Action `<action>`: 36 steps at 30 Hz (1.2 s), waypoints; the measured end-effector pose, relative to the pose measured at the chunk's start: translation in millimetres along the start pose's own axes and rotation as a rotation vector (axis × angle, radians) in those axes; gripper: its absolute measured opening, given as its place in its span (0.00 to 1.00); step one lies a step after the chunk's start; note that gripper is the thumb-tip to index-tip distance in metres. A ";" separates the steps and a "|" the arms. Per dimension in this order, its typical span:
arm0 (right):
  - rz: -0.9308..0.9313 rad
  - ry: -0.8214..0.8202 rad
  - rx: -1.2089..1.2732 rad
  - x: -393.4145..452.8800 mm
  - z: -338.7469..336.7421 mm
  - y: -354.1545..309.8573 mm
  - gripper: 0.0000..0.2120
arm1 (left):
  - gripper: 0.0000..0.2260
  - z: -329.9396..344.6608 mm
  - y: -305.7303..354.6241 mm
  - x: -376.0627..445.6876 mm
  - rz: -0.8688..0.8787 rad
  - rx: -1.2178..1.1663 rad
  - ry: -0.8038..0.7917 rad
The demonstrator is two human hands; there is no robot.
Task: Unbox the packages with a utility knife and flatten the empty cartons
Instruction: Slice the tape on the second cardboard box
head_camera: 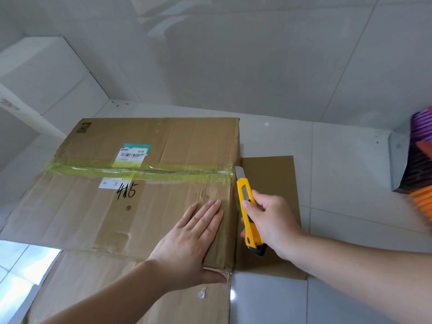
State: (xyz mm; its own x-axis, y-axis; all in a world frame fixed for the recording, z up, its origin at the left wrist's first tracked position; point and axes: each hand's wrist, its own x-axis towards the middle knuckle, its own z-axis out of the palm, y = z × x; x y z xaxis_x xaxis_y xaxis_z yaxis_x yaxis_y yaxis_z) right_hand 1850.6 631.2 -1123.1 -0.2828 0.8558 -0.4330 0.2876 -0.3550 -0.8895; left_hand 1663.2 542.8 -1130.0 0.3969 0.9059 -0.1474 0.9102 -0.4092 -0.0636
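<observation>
Floor: glossy pale tiles [350, 160] with thin grout lines; window light is reflected at lower left.
Room: a white tiled wall [233, 54] meets the floor behind the carton.
Carton [152, 206]: laid on the floor, sealed along its middle by yellowish tape [140, 169]; a shipping label [133, 154] is stuck across the tape.
Loose cardboard [268, 183]: flat on the tiles, just beside the carton's right end.
Left hand [189, 239]: pressed flat on the carton top, fingers straight.
Right hand [271, 220]: grip clamped on the yellow utility knife [249, 213], blade extended near the tape's end.
</observation>
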 end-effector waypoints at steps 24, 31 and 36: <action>0.027 -0.064 -0.006 -5.7 -11.4 -9.0 0.23 | 0.52 -5.6 -0.7 10.2 -0.045 0.002 -0.022; 0.040 -0.075 0.001 -10.3 -12.4 -10.3 0.24 | 0.52 -5.7 -0.5 9.7 -0.048 -0.004 -0.023; 0.033 -0.099 -0.017 -16.2 -14.3 -9.5 0.25 | 0.51 -5.3 -0.6 9.4 -0.046 -0.005 -0.021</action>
State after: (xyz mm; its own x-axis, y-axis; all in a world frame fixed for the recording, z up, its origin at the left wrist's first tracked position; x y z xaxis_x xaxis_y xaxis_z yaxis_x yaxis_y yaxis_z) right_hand 1865.5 626.1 -1105.5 -0.3619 0.8021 -0.4750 0.3134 -0.3752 -0.8724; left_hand 1667.0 552.1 -1126.1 0.3523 0.9213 -0.1647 0.9280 -0.3666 -0.0658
